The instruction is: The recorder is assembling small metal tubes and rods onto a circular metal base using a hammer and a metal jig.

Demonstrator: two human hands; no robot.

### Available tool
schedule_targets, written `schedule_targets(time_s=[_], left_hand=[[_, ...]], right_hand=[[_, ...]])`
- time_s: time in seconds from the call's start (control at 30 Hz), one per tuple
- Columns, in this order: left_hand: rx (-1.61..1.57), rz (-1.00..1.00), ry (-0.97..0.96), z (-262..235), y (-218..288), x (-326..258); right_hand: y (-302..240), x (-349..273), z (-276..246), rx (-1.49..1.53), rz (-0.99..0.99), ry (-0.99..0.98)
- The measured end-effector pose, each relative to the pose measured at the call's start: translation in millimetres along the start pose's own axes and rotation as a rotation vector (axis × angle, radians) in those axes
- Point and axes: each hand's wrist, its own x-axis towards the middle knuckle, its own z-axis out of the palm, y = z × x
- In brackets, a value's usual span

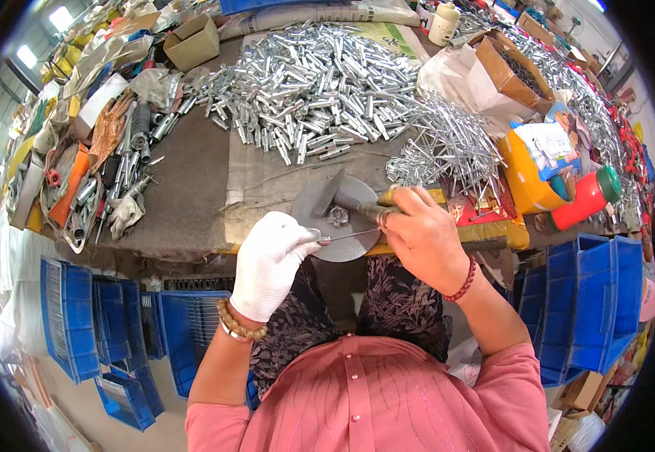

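Note:
My left hand (274,256), in a white glove, pinches a short metal sleeve (323,240) over the near part of a round grey metal plate (305,207). A thin metal rod (355,233) runs from the sleeve to the fingers of my right hand (425,237). That bare hand is closed, also holding a hammer (333,193) by its handle, with the head above the plate. A small metal block (338,216) sits mid-plate. Beyond it lies a big heap of silver tubular sleeves (320,90); to its right is a pile of thin rods (451,147).
Tools and rags crowd the bench's left, with an orange-handled tool (71,184). On the right stand a yellow container (531,169), a red bottle with green cap (587,197) and a cardboard box (512,71). Blue crates (580,309) stand below on both sides.

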Motion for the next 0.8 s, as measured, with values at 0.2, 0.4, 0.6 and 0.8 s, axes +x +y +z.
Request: schedule_targets(time_s=[0.2,0.4,0.6,0.8], left_hand=[[-0.027,-0.026,0.02,1,3,-6],[0.249,0.044,0.331,26,13,-24],[-0.561,-0.639,0.255,45,38,-48],[-0.748,-0.658,0.292,38,41,-55]], right_hand=[[-41,-18,5,-0.153,0.004,-0.082],[-47,-36,20,0.361,0.347,-0.271],[-59,-47,29,0.657,0.501,-0.309],[-76,-47,41,0.753,0.508,-0.327]])
